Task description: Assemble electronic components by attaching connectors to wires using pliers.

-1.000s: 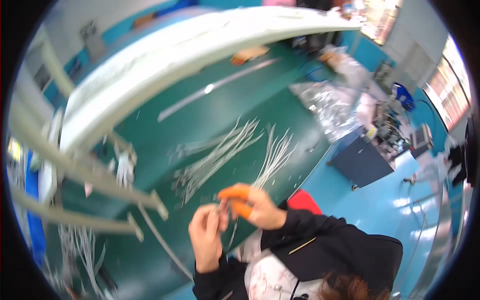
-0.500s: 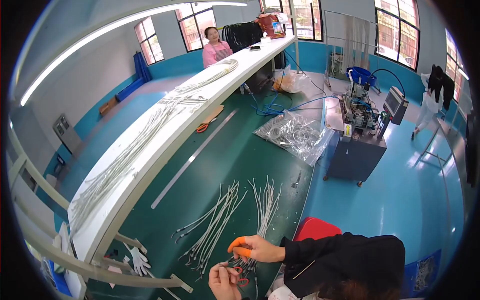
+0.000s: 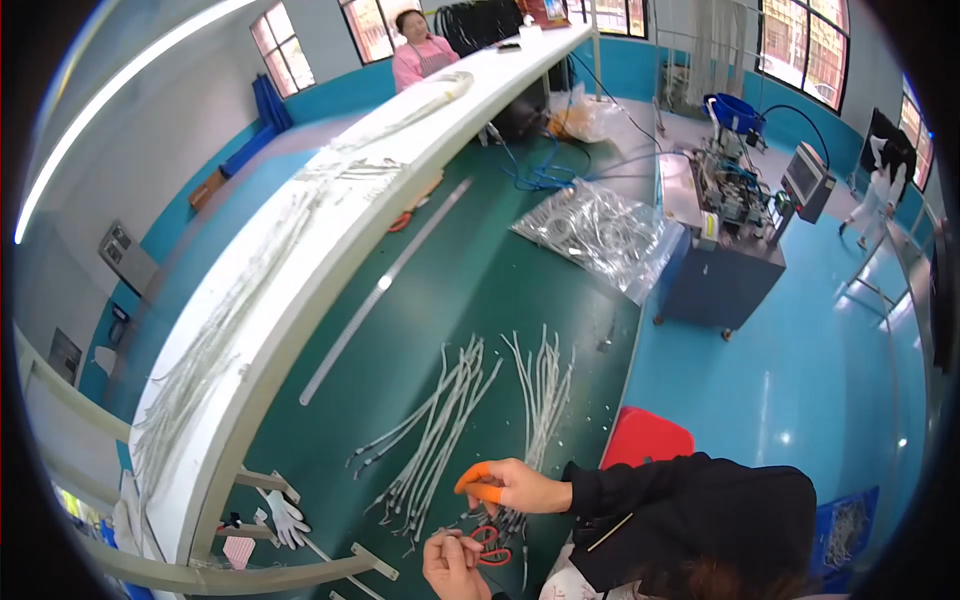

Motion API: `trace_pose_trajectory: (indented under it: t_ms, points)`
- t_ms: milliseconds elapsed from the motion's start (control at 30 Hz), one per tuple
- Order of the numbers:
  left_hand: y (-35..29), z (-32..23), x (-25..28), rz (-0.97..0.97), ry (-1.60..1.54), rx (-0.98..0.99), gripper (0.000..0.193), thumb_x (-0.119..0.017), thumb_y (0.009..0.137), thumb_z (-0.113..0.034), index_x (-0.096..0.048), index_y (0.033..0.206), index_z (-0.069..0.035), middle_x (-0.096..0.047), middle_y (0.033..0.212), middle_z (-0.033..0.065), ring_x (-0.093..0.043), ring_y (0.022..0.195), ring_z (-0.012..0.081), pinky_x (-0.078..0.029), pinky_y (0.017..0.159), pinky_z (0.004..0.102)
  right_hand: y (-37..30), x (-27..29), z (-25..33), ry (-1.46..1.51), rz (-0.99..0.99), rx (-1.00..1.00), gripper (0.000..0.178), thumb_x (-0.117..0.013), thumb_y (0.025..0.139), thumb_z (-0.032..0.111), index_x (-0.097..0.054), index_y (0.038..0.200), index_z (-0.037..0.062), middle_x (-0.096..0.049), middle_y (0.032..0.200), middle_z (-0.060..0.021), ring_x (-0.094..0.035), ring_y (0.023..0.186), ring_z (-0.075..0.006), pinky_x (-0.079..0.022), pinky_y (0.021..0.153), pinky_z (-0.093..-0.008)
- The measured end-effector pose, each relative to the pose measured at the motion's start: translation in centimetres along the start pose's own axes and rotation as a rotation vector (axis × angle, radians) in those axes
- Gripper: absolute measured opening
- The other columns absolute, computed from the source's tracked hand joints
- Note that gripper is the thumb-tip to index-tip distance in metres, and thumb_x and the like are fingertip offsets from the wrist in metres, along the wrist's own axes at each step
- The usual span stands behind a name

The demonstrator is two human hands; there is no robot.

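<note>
My right hand (image 3: 520, 487), orange covers on two of its fingers, is bent over the lower ends of a bunch of thin white cables (image 3: 542, 400). Its fingers curl downward, and whatever their tips grip is hidden. Just below it, my left hand (image 3: 452, 562) is closed in a pinch on something too small to name. Red-handled scissors (image 3: 491, 546) lie right beside the left fingers, partly over dark cable ends. To the left, a second bunch of white cables (image 3: 440, 430) with dark tips is spread on the green table (image 3: 400, 330).
A white shelf (image 3: 330, 220) carrying more long cables runs along the left. A metal ruler (image 3: 385, 283) and a bag of coiled cables (image 3: 600, 235) lie further back. A red stool (image 3: 648, 438) and a machine (image 3: 725, 230) stand right. A glove (image 3: 286, 518) lies lower left.
My view has shifted, so the room sits differently in the picture. My hands stay close together over the cable ends. More of the red scissor handles shows beside my left hand.
</note>
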State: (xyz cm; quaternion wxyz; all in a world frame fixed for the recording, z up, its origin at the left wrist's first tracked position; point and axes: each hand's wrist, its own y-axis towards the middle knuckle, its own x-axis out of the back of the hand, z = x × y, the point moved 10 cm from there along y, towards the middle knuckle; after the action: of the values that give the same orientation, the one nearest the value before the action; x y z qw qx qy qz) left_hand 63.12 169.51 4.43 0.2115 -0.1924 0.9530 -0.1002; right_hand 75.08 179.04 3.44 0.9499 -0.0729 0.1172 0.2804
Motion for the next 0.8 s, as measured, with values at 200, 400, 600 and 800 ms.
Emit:
trace_pose_trajectory:
  t_ms: [200,400,600,800]
  points:
    - [-0.8,-1.0,1.7,-0.058,0.057,-0.074,0.009,-0.05,0.095,-0.007,-0.054,0.101,-0.001,-0.057,0.075,0.0063,-0.043,0.06,0.0069,-0.034,0.054,0.0206,-0.6,-1.8,0.7,0.013,0.045,0.02,0.022,-0.053,0.093,0.011,-0.058,0.112,-0.0003,-0.062,0.084,-0.0046,-0.055,0.065,-0.008,-0.046,0.06,-0.0224]
    - [0.5,-4.3,1.5,-0.041,0.144,-0.172,0.013,-0.05,0.095,-0.011,-0.056,0.098,0.001,-0.061,0.073,0.005,-0.05,0.06,0.0061,-0.039,0.052,0.0192,-0.4,-2.4,7.3,-0.292,-0.006,0.399,0.03,-0.049,0.092,0.001,-0.052,0.121,-0.0032,-0.06,0.108,-0.0102,-0.058,0.092,-0.0143,-0.046,0.079,-0.0251]
    - [-2.3,-4.8,3.7,-0.051,-0.01,-0.231,0.017,-0.048,0.097,-0.015,-0.056,0.096,0.0,-0.054,0.067,0.0005,-0.045,0.059,0.0046,-0.033,0.052,0.0192,-1.9,-8.7,8.3,-0.374,0.246,0.52,0.038,-0.046,0.093,0.001,-0.045,0.131,-0.0035,-0.058,0.118,-0.0165,-0.052,0.087,-0.0116,-0.04,0.075,-0.0232]
    - [-5.0,-5.0,5.5,-0.052,0.02,-0.27,0.019,-0.049,0.097,-0.017,-0.057,0.091,-0.001,-0.048,0.062,-0.0017,-0.04,0.055,0.0042,-0.029,0.049,0.0201,-3.5,-12.2,7.0,-0.38,0.367,0.482,0.039,-0.046,0.093,0.0,-0.043,0.132,-0.0036,-0.058,0.119,-0.0169,-0.049,0.085,-0.011,-0.039,0.073,-0.0238]
